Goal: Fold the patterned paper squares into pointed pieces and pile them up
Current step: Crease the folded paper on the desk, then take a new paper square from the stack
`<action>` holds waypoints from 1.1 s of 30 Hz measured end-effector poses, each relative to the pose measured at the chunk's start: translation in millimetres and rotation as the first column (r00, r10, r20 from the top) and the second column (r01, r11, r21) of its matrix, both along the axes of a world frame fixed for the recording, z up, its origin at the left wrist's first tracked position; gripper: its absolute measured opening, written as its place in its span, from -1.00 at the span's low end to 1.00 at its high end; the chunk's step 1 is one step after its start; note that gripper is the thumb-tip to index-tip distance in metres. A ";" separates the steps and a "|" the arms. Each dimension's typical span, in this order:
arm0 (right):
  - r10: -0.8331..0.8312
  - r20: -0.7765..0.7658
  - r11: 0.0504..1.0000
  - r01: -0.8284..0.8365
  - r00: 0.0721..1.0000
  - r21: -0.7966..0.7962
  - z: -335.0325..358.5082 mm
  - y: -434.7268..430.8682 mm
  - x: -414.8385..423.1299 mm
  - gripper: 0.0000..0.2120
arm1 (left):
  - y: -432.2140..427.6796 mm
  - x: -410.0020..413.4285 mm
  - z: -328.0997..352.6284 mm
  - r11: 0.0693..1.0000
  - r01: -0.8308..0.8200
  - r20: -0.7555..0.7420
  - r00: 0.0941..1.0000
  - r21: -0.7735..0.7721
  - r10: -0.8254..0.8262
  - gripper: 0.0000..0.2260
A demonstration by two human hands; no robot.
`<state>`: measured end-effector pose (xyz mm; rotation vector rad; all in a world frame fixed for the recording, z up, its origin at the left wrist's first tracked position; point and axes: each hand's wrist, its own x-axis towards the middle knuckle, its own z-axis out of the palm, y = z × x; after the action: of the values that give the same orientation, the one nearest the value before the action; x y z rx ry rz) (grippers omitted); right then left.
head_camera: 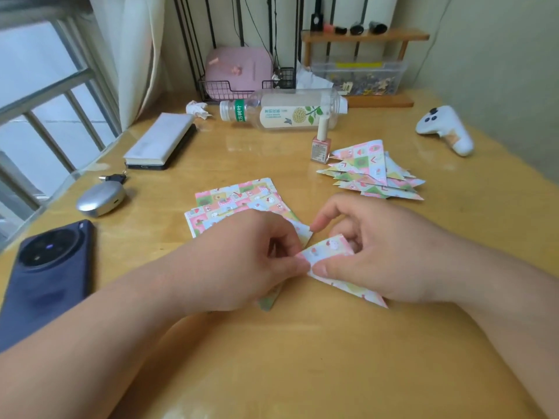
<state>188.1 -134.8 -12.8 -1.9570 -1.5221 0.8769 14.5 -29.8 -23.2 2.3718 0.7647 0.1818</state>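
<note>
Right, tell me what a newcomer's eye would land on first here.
First, the centre of the view, where the left hand and the right hand both pinch a partly folded patterned paper. Beyond the right hand lies a pile of finished pointed pieces, and beyond the left hand a stack of flat patterned squares. A large dark phone lies at the near left.

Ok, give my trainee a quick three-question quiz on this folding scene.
1. True or false: the left hand and the right hand both pinch the half-folded paper piece.
2. Relative to the nail polish bottle, the pile of folded pieces lies: A) to its left; B) to its right; C) on top of it.
3. Fill in: the plastic drink bottle lies on its ____.
Key: 1 true; 2 B; 3 side.
</note>
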 end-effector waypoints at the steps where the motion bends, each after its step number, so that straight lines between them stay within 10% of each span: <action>1: 0.003 -0.081 1.000 -0.001 0.997 0.019 1.0 0.2 3.7 -0.72 | 0.1 -0.6 0.4 0.999 -0.032 0.052 0.998 0.001 0.032 -0.84; 8: -0.078 -0.400 0.990 0.119 0.913 0.080 3.3 -2.3 30.0 -0.95 | 5.7 3.0 3.0 0.937 -0.164 0.380 0.882 -0.309 0.280 -0.79; 12: -0.019 -0.726 0.980 0.156 0.688 0.122 1.4 1.1 37.0 -0.62 | 11.9 3.6 -4.0 0.916 -0.133 0.405 0.866 -0.378 0.293 -0.75; 20: 0.247 -0.778 0.964 -0.068 0.578 0.256 -8.1 -0.2 24.4 -0.75 | 13.3 2.9 -5.7 0.805 0.144 0.548 0.798 -0.576 0.250 -0.89; 33: 0.041 -0.832 0.998 0.009 0.553 0.055 -9.3 7.8 -3.0 -0.77 | 5.6 7.2 -4.7 0.782 0.365 0.645 0.761 -0.505 0.061 -0.87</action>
<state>185.1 -127.0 -22.1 -1.1344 -0.9378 1.4783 21.7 -24.2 -27.9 1.5701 0.2144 0.5467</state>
